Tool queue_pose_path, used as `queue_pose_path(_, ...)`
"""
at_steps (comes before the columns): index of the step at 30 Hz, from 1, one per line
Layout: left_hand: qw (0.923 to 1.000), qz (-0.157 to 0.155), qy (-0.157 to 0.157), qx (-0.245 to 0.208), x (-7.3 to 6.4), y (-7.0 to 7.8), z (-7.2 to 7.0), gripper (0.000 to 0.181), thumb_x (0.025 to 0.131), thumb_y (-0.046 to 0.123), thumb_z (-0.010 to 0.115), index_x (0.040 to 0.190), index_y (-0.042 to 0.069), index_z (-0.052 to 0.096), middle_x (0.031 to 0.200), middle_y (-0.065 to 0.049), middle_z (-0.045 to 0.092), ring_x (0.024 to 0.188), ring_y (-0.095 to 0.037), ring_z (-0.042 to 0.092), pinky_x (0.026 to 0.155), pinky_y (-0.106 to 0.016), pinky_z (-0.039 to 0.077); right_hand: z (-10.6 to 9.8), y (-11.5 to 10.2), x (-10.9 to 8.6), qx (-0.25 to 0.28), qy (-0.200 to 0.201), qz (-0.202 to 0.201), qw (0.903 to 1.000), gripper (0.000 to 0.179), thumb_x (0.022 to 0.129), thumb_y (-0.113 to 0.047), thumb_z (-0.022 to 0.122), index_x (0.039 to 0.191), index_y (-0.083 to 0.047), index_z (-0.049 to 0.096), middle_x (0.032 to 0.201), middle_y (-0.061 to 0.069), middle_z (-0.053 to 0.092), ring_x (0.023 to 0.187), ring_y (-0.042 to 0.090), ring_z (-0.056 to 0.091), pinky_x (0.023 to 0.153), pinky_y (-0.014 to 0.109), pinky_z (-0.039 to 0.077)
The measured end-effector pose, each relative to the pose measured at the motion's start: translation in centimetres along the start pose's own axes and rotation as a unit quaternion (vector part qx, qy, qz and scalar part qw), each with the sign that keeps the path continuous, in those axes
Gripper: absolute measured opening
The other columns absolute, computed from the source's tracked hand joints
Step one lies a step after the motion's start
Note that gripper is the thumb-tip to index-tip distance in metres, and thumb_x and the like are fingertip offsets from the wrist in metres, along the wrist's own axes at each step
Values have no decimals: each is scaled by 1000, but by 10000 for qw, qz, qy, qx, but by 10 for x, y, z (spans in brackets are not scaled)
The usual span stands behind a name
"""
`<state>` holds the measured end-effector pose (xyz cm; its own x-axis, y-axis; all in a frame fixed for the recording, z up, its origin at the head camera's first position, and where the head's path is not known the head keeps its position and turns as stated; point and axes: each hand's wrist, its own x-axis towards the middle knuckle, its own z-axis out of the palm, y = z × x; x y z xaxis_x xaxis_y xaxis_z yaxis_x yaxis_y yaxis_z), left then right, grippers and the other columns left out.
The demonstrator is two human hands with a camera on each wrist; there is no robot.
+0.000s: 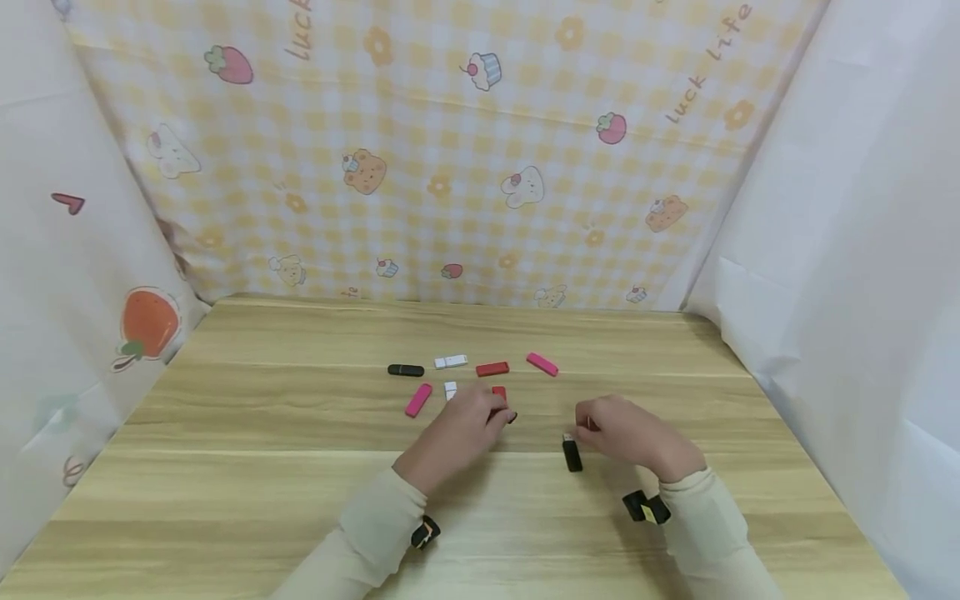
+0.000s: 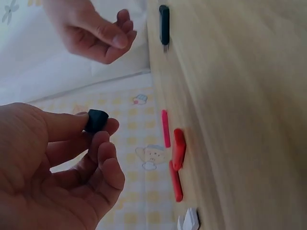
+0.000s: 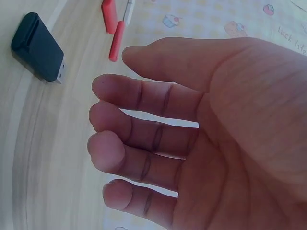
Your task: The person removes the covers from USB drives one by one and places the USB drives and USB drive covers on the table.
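Between thumb and forefinger, my left hand (image 1: 461,432) pinches a small black USB stick cap (image 2: 96,120), held above the table. An uncapped black USB stick (image 1: 572,455) lies on the wood with its metal plug bare. Just right of that stick is my right hand (image 1: 630,429), its fingers loosely bent and holding nothing in the right wrist view. A red USB stick (image 1: 499,391) and a white USB stick (image 1: 450,389) lie behind the left hand, which partly hides them in the head view.
Farther back on the table (image 1: 262,500) lie a closed black stick (image 1: 406,370), a white one (image 1: 451,362), a red one (image 1: 492,368) and a pink one (image 1: 542,364). Another pink stick (image 1: 418,400) rests left of my left hand. Cloth walls (image 1: 450,167) enclose the back and sides.
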<state>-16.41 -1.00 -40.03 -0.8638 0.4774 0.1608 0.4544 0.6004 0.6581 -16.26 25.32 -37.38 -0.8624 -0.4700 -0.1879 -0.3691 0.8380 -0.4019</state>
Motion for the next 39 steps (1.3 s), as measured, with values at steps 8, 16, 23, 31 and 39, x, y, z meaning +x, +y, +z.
queue_pose_path(8,9996,-43,-264,-84,7,8,21,15,105,10,70,103,4,83,94,-2,76,84,-9,62,76,-25,55,-6,1,-2,-65,43,17,10000,17,106,-16,68,89,-11,70,72,-6,56,62,7,47,56,24,41)
queue_pose_path(16,9972,-233,-678,-225,16,18,37,13,106,11,68,105,6,81,96,0,76,83,-7,62,78,-24,57,-9,3,-3,4,81,7,10000,17,106,-16,68,90,-12,70,73,-6,56,62,7,48,57,24,41)
queue_pose_path(23,9958,-247,-877,-77,22,24,52,7,103,9,71,99,8,76,86,3,70,73,-6,57,69,-21,52,-9,6,-4,5,96,51,9999,17,106,-16,68,90,-13,69,73,-6,56,63,6,48,57,24,41)
queue_pose_path(31,9941,-52,-985,446,23,28,65,14,102,6,72,89,10,69,76,5,60,67,-5,52,60,-19,48,-11,5,-5,19,80,76,9999,17,106,-15,68,90,-12,70,73,-6,58,63,7,49,58,24,42)
queue_pose_path(39,9936,9,-936,626,24,30,69,17,101,1,70,86,8,69,73,4,55,64,-7,46,57,-20,43,-10,6,-5,-47,95,59,9999,17,106,-16,67,89,-13,69,73,-6,58,63,7,49,58,24,43)
